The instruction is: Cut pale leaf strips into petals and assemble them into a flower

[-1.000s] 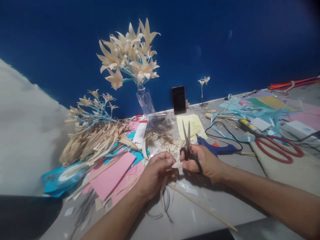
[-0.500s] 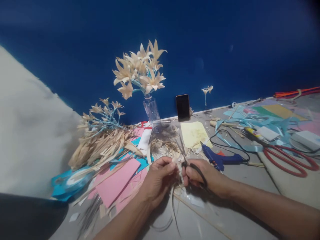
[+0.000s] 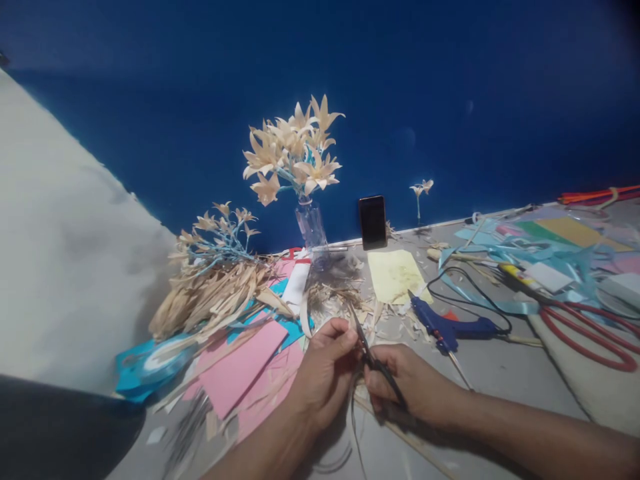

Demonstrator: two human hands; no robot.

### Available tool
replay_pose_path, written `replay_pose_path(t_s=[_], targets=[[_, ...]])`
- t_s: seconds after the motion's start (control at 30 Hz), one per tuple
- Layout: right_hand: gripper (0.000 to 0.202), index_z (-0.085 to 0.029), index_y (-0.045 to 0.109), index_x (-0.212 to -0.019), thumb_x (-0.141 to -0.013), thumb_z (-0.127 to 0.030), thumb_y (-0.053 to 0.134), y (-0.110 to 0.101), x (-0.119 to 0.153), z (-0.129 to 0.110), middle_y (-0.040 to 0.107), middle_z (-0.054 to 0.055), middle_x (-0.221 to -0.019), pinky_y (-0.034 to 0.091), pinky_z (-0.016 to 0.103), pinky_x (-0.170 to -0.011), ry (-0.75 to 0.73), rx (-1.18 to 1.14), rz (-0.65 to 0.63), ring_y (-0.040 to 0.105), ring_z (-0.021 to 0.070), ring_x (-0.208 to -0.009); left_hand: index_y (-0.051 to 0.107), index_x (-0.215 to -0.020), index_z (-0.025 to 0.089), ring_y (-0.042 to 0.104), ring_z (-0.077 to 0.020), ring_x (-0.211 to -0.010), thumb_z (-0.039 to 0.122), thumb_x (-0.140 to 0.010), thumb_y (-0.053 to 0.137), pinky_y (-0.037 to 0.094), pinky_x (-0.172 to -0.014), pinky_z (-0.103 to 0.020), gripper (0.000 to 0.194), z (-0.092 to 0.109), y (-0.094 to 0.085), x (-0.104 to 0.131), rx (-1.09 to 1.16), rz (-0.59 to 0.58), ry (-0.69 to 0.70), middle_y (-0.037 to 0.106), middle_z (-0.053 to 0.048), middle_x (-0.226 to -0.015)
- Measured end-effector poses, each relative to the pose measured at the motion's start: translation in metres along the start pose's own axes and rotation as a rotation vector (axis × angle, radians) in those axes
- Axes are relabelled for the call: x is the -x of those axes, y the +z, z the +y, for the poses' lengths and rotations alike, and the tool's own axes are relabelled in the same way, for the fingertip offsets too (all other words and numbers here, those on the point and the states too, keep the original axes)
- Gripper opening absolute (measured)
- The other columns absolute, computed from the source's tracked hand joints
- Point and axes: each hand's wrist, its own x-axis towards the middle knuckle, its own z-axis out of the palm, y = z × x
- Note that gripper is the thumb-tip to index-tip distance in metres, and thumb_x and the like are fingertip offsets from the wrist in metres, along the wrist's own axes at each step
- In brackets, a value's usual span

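My right hand (image 3: 407,387) is closed around the black handles of a pair of scissors (image 3: 369,347), whose blades point up and away from me. The blades lie right beside the fingertips of my left hand (image 3: 325,363). Thumb and fingers of that hand are pinched together; most of what they grip is hidden behind them. Below the pinch a thin, pale strip (image 3: 353,417) hangs down and curls toward the work surface. Just beyond both hands lie scattered dry husk scraps (image 3: 340,300).
Husk flowers (image 3: 295,153) stand in a clear bottle (image 3: 311,230). A husk pile (image 3: 205,300), pink paper (image 3: 247,363) and a ribbon roll (image 3: 165,357) lie left. Rightward are a blue glue gun (image 3: 445,323), yellow paper (image 3: 397,277) and red-handled scissors (image 3: 590,333). A phone (image 3: 373,223) leans on the wall.
The pale, crinkled piece between my hands no longer shows there. The scissors have come closer to my left fingertips, and their blades now show more plainly. The whole view has shifted slightly.
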Motion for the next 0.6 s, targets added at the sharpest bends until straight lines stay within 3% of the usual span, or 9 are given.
replay_pose_path(t_s=[0.33,0.6], targets=[[0.042,-0.018,0.050,-0.068,-0.073,-0.053,0.072,-0.0022,0.0021,0.0034,0.051,-0.004,-0.055,0.028,0.018,-0.040,0.012,-0.006,-0.027,0.039,0.0063,-0.043,0.057,-0.074,0.017,0.050,-0.0094,-0.058,0.021,-0.069,0.085,0.041,-0.061,-0.022,0.028,0.0019,0.0015,0.0006,0.004,-0.005,-0.006,0.057,0.003,-0.064],[0.037,-0.019,0.049,-0.063,-0.072,-0.048,0.069,-0.0012,0.0006,-0.0017,0.054,-0.002,-0.052,0.034,0.019,-0.043,0.048,0.019,0.014,0.044,0.0082,-0.045,0.057,-0.072,0.016,0.049,-0.0088,-0.058,0.020,-0.074,0.081,0.041,-0.061,-0.021,0.024,0.0033,0.0005,0.0019,-0.005,-0.022,-0.009,0.056,0.002,-0.064]])
